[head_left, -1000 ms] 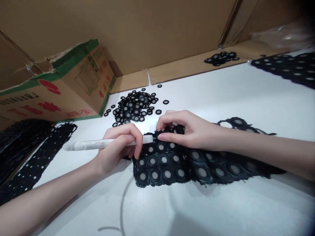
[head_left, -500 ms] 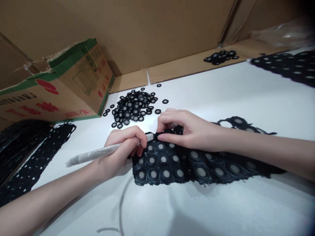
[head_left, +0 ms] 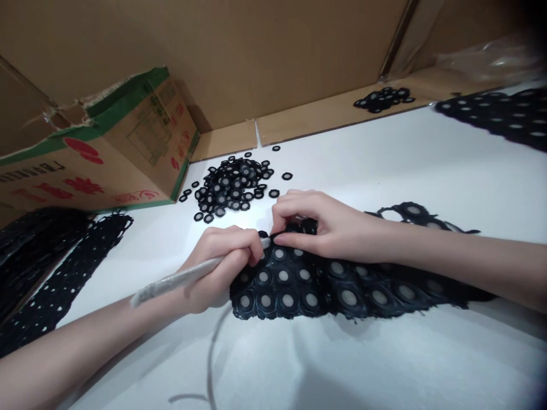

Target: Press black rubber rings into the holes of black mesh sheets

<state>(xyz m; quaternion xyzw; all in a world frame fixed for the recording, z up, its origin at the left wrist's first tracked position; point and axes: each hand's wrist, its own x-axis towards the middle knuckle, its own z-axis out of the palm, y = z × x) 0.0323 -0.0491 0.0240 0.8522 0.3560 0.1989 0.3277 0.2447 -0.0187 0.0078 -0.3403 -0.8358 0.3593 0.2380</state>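
A white pen-like tool (head_left: 179,278) lies in my left hand (head_left: 220,262), its tip at the upper edge of a black rubbery sheet (head_left: 294,293). Rows of round pale grey discs sit in that sheet. My right hand (head_left: 318,225) pinches the sheet's upper edge between thumb and fingers, close beside the tool's tip. Beyond my hands is a heap of loose black rings with grey centres (head_left: 228,188). What the tip touches is partly hidden by my fingers.
A torn cardboard box (head_left: 141,136) stands at the left. Perforated black strips (head_left: 68,279) lie below it. At the back right are a small pile of rings (head_left: 382,99), another black sheet (head_left: 499,117) and clear plastic (head_left: 496,60). Cardboard walls (head_left: 277,57) border the white table (head_left: 363,364).
My left hand has moved slightly right along the sheet's edge, and the tool's rear end has swung right and down. My right hand stays almost in place, still pinching the sheet.
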